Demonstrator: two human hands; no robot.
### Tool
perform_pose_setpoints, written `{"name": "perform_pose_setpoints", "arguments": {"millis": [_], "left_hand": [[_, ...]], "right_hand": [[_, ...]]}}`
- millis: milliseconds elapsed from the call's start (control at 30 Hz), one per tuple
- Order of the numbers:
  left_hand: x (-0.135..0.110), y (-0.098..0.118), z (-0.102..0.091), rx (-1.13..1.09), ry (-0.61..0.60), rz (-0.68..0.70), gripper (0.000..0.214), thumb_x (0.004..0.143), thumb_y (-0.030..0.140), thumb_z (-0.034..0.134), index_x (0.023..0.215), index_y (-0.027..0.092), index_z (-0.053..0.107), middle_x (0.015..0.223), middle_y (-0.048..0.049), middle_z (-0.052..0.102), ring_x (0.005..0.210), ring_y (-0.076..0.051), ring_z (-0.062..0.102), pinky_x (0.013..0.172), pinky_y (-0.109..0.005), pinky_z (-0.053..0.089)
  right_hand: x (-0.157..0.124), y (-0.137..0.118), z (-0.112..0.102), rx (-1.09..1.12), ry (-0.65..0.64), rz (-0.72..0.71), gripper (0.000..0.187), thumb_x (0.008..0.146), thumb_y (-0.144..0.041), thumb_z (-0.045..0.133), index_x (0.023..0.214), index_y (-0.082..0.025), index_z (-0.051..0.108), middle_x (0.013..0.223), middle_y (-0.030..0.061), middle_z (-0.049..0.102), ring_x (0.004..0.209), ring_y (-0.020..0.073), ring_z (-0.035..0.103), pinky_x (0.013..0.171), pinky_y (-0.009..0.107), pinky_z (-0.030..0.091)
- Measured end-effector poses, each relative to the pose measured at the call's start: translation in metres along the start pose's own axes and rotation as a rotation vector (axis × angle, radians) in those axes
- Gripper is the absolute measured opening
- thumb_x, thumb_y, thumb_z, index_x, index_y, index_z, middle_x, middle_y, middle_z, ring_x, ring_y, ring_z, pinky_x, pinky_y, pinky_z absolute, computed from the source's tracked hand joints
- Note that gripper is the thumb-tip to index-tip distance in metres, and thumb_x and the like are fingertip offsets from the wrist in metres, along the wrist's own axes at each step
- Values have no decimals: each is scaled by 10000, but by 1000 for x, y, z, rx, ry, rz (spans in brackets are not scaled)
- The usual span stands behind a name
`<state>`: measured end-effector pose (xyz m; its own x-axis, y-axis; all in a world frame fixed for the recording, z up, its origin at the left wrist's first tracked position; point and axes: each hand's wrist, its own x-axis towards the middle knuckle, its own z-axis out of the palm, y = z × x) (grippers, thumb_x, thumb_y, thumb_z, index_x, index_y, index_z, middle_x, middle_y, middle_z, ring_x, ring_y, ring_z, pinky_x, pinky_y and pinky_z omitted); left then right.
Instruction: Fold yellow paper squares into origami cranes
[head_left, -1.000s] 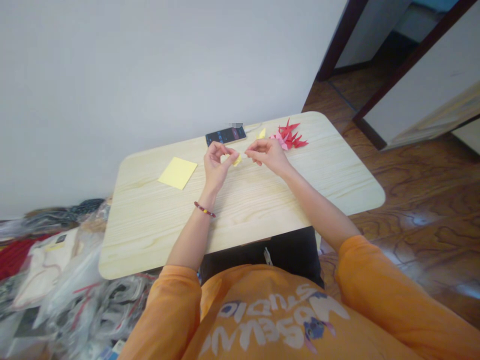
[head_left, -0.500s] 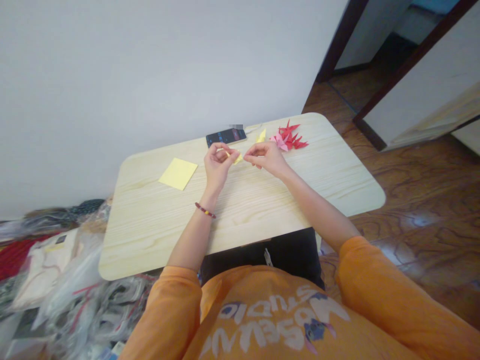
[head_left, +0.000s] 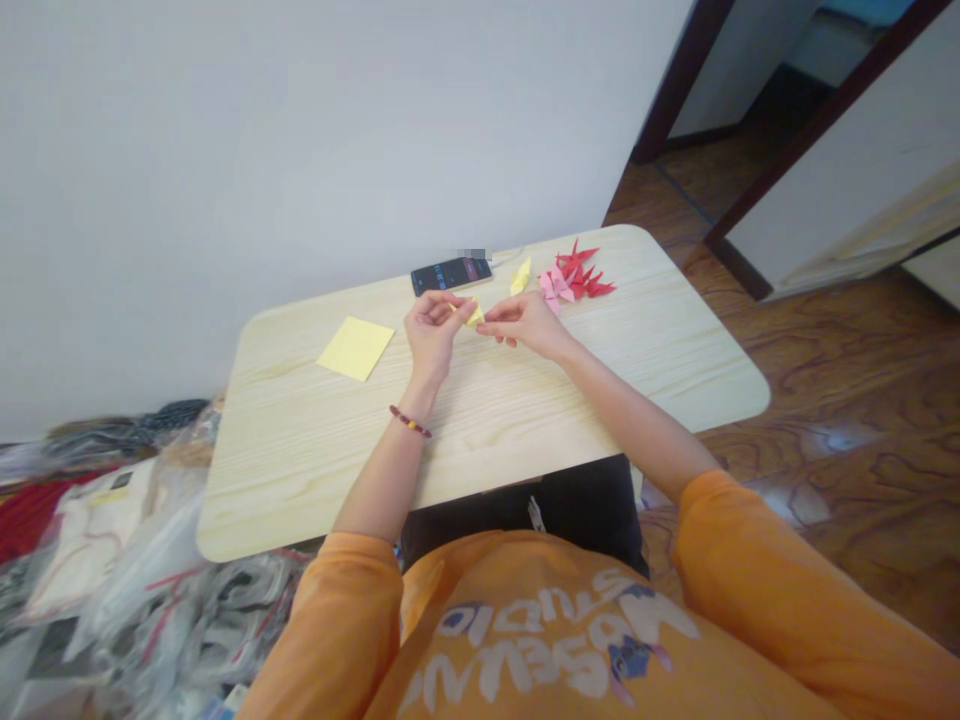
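A small folded piece of yellow paper is pinched between the thumb and fingers of my left hand. From the other side, my right hand closes its thumb and forefinger at the paper's right corner. My fingers cover part of the paper, so its full shape is hidden. Just beyond my right hand lies another folded yellow paper piece. Beside it are pink folded paper and red folded paper pieces with pointed tips.
A flat yellow paper square lies left of my hands on the light wooden table. A phone with a cable rests near the wall. Plastic-wrapped goods are piled on the left. A door stands at the right.
My right hand has moved slightly left, and its fingertips now meet the paper's corner. My left hand has shifted a little with the paper still in it.
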<state>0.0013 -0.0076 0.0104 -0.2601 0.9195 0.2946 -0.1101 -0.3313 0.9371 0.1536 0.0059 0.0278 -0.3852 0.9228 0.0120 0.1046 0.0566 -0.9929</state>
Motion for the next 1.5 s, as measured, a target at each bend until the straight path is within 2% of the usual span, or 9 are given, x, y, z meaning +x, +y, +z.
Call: {"name": "perform_pose_setpoints", "arguments": {"millis": [367,700,867,1000,1100,1233,1333,1400,1500], "left_hand": [[-1,1,4,-11,-9,35,447,634,461,778,695,222,405,742,20,590,671,-92,565,682,-252,472],[3,-5,0,-15,-29,-56,485,615,511,764,728,228,386,720,34,592,649,-97,576,645,-251,445],[6,-2,-3,-39,-49,-54,540,608,524,768,694,225,326,706,38,573,641,-90,564,634,-243,444],[6,-2,-4,-93,-119,-94,568,570,487,804,680,222,314,683,47,587,605,-84,564,605,-237,451],[4,-4,-3,-100,-163,-135,556,544,464,823,667,220,339,656,48,612,582,-95,586,594,-247,471],[3,-6,-3,-50,-228,-141,455,575,473,809,720,221,459,677,22,659,634,-132,645,626,-276,505],[5,-7,-4,-8,-225,-78,435,619,491,789,902,235,581,843,-33,711,800,-169,686,728,-303,524],[6,-8,-4,-3,-187,-41,489,646,503,771,1029,252,598,990,-63,708,927,-183,678,796,-309,517],[6,-9,-4,-29,-124,-111,519,658,487,767,1089,251,599,1101,-75,677,982,-186,662,815,-299,513]], "right_hand": [[2,5,3,81,57,-33,322,599,-376,788,741,-105,687,533,8,613,438,66,478,390,196,383],[3,8,3,31,67,-54,306,613,-373,778,746,-111,694,522,0,601,422,64,471,389,197,374],[3,6,-2,138,6,33,264,603,-327,778,753,-127,693,629,29,660,512,76,532,411,178,394],[6,9,-6,249,-21,179,290,665,-422,738,727,-145,679,707,50,687,528,67,557,416,165,378],[8,13,-7,306,-64,246,319,656,-455,749,677,-153,646,670,46,670,518,78,567,417,178,375],[10,16,-7,357,-88,265,247,617,-346,780,629,-154,626,625,27,646,518,73,555,423,174,374],[10,14,-7,334,-36,272,215,613,-305,771,618,-150,622,583,13,623,495,64,530,411,165,361],[11,12,-7,289,66,222,225,610,-309,774,618,-144,622,553,3,606,467,56,503,397,163,346],[12,10,-7,242,246,96,217,624,-309,765,623,-135,634,547,-5,602,443,47,469,389,166,339]]}}
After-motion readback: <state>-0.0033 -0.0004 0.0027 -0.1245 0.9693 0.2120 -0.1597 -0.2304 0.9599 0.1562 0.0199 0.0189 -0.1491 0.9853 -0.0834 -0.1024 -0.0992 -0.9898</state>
